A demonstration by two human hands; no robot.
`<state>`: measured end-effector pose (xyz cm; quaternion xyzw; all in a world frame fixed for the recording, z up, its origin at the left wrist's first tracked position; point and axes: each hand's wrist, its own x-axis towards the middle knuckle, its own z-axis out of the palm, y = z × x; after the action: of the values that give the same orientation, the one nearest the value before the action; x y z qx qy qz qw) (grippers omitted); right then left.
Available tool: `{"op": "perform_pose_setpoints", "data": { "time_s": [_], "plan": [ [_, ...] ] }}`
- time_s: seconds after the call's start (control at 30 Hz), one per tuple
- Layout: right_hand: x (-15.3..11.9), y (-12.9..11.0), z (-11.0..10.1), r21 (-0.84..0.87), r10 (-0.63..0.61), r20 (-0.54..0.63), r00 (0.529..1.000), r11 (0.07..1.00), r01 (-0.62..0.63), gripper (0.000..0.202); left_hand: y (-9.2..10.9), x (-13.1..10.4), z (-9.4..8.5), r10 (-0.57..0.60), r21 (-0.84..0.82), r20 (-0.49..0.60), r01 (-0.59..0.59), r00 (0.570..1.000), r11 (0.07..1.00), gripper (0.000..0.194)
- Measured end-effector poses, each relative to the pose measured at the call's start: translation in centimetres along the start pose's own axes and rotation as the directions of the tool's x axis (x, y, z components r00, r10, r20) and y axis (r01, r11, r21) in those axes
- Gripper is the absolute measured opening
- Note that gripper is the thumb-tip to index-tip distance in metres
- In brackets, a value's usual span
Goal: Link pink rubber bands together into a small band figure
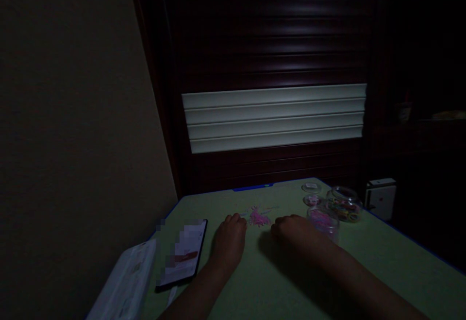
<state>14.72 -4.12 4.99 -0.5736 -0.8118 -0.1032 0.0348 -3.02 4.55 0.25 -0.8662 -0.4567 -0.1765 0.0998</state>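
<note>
A small heap of pink strands or bands (258, 217) lies on the green table (255, 281), with a few thin pieces spread around it. Just left of the heap is my left hand (231, 237), its fingers curled and pressed together. My right hand (293, 227) is to the right of the heap, fingers bent inward. Whatever either hand may hold is too small and dark to make out. Beyond my right hand stands a clear jar of pink pieces (322, 220), partly covered by the hand and forearm.
A round jar of multicoloured bands (345, 208) stands at the right edge, near a small dish (313, 200) and a clear lid (311, 187). A tablet (184, 257) lies at the left beside a white case (125, 281).
</note>
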Motion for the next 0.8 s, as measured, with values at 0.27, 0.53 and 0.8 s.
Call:
{"op": "perform_pose_setpoints", "data": {
  "time_s": [0.27,0.53,0.8],
  "plan": [
    [-0.1,0.1,-0.3,0.013,0.003,-0.007,1.0,1.0,-0.003,0.026,0.3,0.5,-0.2,-0.025,0.004,0.04,0.025,0.999,1.0,0.024],
    [0.0,0.0,-0.1,0.022,0.008,-0.014,1.0,1.0,-0.007,0.025,-0.5,0.9,0.8,-0.062,-0.131,-0.003,0.061,0.998,0.99,0.023],
    [-0.2,-0.2,-0.7,0.042,0.024,-0.013,1.0,0.999,-0.024,0.024,-0.3,1.0,1.0,-0.005,-0.012,-0.001,0.005,1.0,1.0,0.023]
  ]
}}
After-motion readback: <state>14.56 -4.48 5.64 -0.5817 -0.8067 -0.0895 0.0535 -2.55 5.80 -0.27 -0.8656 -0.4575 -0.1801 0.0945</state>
